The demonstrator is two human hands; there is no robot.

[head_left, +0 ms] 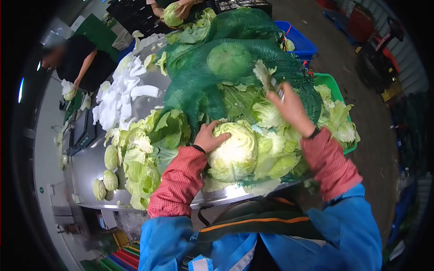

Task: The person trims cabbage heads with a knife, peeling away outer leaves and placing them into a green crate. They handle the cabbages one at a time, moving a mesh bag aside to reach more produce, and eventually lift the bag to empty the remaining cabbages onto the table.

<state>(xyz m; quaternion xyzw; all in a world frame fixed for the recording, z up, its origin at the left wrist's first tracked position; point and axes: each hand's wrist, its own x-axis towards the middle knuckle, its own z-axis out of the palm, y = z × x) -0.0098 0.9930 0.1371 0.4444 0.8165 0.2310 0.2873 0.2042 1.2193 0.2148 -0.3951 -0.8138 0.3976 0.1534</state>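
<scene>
A trimmed pale-green cabbage (234, 152) sits near the front edge of the metal table. My left hand (211, 137) grips its upper left side, thumb on top and fingers curled behind. To the right, my right hand (288, 107) is raised over loose leaves, closed on what looks like a knife (281, 94), with a metallic glint and motion blur. A torn cabbage leaf (262, 74) is at its far end. Beneath and beyond lies a green mesh sack (194, 67), with another cabbage (229, 61) inside. Loose outer leaves (275, 153) lie right of the held cabbage.
Leaves pile (140, 158) at left, beside several small cabbages (110, 179). White foam netting (120, 97) lies behind them. A green crate (337, 88) of leaves and a blue crate (296, 40) stand right. Co-workers are at far left (83, 54) and across the table (183, 8).
</scene>
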